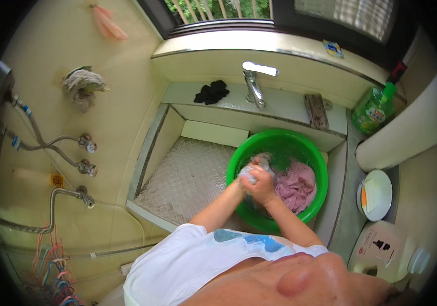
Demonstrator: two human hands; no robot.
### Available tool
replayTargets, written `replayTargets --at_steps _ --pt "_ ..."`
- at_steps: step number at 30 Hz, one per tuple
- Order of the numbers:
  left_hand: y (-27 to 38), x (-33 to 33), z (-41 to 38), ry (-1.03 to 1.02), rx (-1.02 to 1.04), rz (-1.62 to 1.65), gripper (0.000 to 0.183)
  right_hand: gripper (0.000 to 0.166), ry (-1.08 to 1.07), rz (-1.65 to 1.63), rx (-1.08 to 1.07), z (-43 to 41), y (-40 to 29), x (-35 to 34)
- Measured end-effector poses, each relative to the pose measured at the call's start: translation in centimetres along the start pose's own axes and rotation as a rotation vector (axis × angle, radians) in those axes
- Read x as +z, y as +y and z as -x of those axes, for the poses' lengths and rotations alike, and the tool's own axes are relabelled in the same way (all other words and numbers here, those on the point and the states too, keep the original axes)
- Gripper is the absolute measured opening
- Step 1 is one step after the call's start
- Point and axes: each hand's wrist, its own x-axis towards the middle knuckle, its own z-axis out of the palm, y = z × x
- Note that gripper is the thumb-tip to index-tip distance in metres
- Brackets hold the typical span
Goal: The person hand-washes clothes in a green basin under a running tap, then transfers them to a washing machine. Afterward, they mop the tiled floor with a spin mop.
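Note:
Over the left side of a green plastic basin (322,183), my two hands are pressed together around a bunched whitish cloth (265,165). My right hand (261,184) overlaps my left hand (244,181), whose fingers are partly hidden. Part of the cloth sticks out past my fingers, and some hangs below them. To the right of my hands, a wet pink cloth (295,185) lies crumpled in the basin. Water appears to stand around it. The basin rests in the right part of a tiled sink (187,172).
A chrome faucet (254,90) rises behind the basin. On the back ledge are black fabric (211,92) and a brown block (316,111). Along the right stand a green pump bottle (374,109), a white bowl (384,197) and a large jug (379,248). Hoses (42,143) line the left wall.

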Motion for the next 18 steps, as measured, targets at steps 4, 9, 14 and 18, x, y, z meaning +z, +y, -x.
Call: replayTargets --at_steps 4,9,14,18 --pt "-2.2 6.1 0.6 0.439 0.236 -0.495 0.024 0.033 0.055 0.138 0.42 -1.0 8.7 -2.0" --pt "-0.1 5.3 1.5 0.75 0.507 -1.364 0.023 0.043 -0.065 0.502 0.497 3.1 13.9 -4.1" --pt "0.0 2.6 2.2 0.872 0.319 -1.62 0.023 0.044 -0.105 0.515 0.479 5.8 15.6 -3.1" --pt "0.4 8.3 5.1 0.493 0.39 -1.067 0.022 0.042 0.012 0.313 0.481 6.7 14.0 -3.6"
